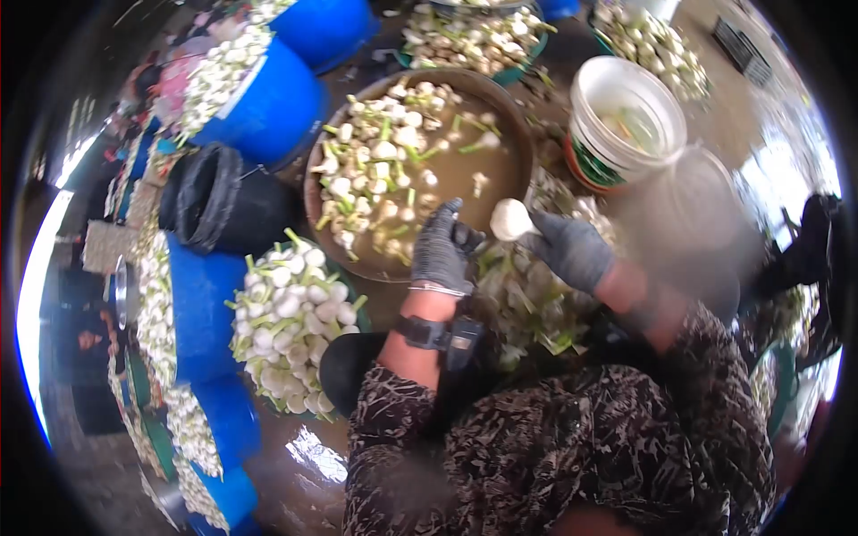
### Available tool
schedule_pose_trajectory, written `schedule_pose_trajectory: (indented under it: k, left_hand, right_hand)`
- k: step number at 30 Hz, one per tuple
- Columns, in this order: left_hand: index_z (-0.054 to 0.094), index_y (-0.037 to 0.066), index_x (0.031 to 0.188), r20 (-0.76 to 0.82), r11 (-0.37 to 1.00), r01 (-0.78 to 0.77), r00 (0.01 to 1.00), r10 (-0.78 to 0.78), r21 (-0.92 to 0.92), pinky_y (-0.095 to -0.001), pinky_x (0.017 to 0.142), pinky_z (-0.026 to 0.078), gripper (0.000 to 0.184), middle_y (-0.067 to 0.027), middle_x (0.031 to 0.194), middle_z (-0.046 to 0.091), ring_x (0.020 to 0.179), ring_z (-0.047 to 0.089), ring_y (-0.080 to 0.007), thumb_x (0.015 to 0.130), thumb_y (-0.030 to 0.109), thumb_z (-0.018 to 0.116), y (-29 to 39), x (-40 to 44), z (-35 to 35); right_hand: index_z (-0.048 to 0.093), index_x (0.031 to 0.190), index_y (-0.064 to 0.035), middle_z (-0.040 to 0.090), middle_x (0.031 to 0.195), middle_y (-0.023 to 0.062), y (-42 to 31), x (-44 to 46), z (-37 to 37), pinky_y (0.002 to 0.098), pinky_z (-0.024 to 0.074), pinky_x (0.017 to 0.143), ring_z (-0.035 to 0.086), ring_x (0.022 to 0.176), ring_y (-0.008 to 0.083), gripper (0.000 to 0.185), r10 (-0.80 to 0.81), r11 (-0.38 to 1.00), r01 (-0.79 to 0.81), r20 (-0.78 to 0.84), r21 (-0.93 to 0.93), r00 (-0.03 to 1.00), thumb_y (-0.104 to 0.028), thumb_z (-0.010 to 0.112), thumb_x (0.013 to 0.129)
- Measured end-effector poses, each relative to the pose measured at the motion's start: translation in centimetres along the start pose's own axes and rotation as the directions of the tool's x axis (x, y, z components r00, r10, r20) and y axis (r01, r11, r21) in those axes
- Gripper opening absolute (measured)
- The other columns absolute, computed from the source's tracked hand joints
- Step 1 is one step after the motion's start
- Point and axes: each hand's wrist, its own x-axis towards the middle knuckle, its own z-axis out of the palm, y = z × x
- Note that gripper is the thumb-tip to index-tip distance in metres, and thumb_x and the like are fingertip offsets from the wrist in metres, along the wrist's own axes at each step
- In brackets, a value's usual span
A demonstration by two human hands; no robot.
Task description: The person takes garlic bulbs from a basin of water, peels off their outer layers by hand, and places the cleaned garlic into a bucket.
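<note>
A white garlic bulb [511, 220] is held by its stem in my right hand [572, 250], which wears a grey glove. My left hand [440, 246], gloved the same way, is over the near rim of a wide round basin [525, 134]. Its thumb stands apart from the fingers, and nothing shows between them. Murky water fills the basin, with many garlic bulbs [384, 150] and green stems floating at its left side. Peelings and leaves [527, 281] lie in a pile below my hands.
A heap of cleaned garlic [295, 313] fills a tub at my left. Behind it are a black bucket [228, 196] and blue tubs [210, 304] topped with garlic. A white bucket [626, 112] stands beyond the basin to the right. More garlic tubs [474, 40] are farther off.
</note>
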Motion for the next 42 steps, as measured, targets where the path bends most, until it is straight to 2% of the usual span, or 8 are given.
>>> schedule_pose_trajectory:
  k: [5,10,13,20,33,35,37,42]
  left_hand:
    - [0.050,0.006,0.126,0.506,0.955,0.234,0.810,-0.296,0.184,-0.0430,0.076,0.058,0.050,-0.0107,0.090,0.063,0.085,0.065,-0.0272,0.099,0.047,0.040,-1.1,-1.3,0.4]
    - [0.046,0.008,0.130,0.477,0.983,0.157,0.859,-0.184,0.096,-0.0443,0.082,0.057,0.038,-0.0120,0.103,0.062,0.094,0.063,-0.0284,0.097,0.026,0.054,-2.4,-1.9,1.1]
    - [0.043,0.008,0.129,0.409,0.996,-0.035,0.913,-0.001,0.081,-0.0464,0.090,0.055,0.041,-0.0140,0.117,0.053,0.104,0.060,-0.0303,0.092,0.012,0.061,-2.8,-2.0,1.9]
    - [0.044,0.008,0.121,0.279,0.899,-0.278,0.942,0.186,0.339,-0.0343,0.086,0.056,0.038,-0.0107,0.113,0.054,0.099,0.060,-0.0206,0.089,0.002,0.063,-4.5,-0.7,2.3]
    - [0.045,0.007,0.120,0.453,0.565,-0.567,0.822,0.345,0.599,-0.0309,0.086,0.054,0.041,-0.0078,0.116,0.052,0.103,0.055,-0.0168,0.086,0.003,0.067,-4.8,-0.5,2.0]
    - [0.045,0.008,0.121,0.452,0.760,-0.489,0.844,0.288,0.428,-0.0328,0.088,0.054,0.042,-0.0080,0.116,0.052,0.104,0.056,-0.0179,0.086,0.005,0.067,-4.7,-1.4,2.6]
    - [0.045,0.011,0.129,0.494,0.951,-0.292,0.845,0.207,0.102,-0.0391,0.092,0.054,0.046,-0.0093,0.115,0.055,0.104,0.059,-0.0221,0.088,0.009,0.065,-4.1,-2.4,3.4]
    - [0.043,0.010,0.137,0.516,0.999,-0.026,0.855,0.040,-0.035,-0.0410,0.088,0.054,0.054,-0.0096,0.114,0.057,0.095,0.061,-0.0225,0.089,0.017,0.066,-3.0,-2.3,2.7]
  right_hand:
    - [0.058,0.101,-0.0063,0.064,0.080,0.0176,1.3,0.4,0.3,0.0456,0.0498,0.067,0.063,0.076,0.0364,0.027,-0.042,0.987,0.040,-0.011,-0.153,0.999,-0.029,0.061,0.086]
    - [0.060,0.107,-0.0071,0.065,0.088,0.0163,1.9,1.0,-0.3,0.0445,0.0499,0.075,0.063,0.084,0.0358,0.028,-0.141,0.980,0.104,-0.219,-0.169,0.965,-0.023,0.063,0.084]
    - [0.065,0.092,-0.0066,0.066,0.084,0.0144,1.3,1.0,-2.0,0.0420,0.0512,0.071,0.064,0.079,0.0335,0.016,-0.029,0.999,0.039,-0.321,0.026,0.947,-0.019,0.067,0.082]
    - [0.059,0.080,-0.0074,0.061,0.070,0.0131,0.0,0.5,-1.4,0.0437,0.0494,0.060,0.061,0.065,0.0341,0.014,-0.061,0.997,0.040,-0.311,-0.072,0.949,-0.020,0.064,0.082]
    - [0.058,0.079,-0.0057,0.060,0.070,0.0150,-0.1,0.4,-2.2,0.0441,0.0496,0.060,0.061,0.066,0.0356,0.015,0.017,1.000,-0.023,-0.343,-0.014,0.939,-0.019,0.064,0.078]
    - [0.060,0.081,-0.0052,0.063,0.073,0.0169,0.7,0.6,-2.3,0.0437,0.0504,0.063,0.063,0.070,0.0361,0.014,0.158,0.979,-0.111,-0.291,0.173,0.944,-0.019,0.063,0.078]
    - [0.060,0.082,-0.0053,0.064,0.074,0.0171,3.2,1.3,-2.6,0.0442,0.0508,0.064,0.063,0.071,0.0363,0.013,0.166,0.986,-0.149,-0.343,0.076,0.925,-0.018,0.062,0.079]
    - [0.063,0.089,-0.0042,0.065,0.079,0.0171,5.0,1.5,-4.5,0.0441,0.0507,0.069,0.063,0.076,0.0364,0.012,0.334,0.886,-0.414,-0.331,-0.208,0.883,-0.013,0.063,0.082]
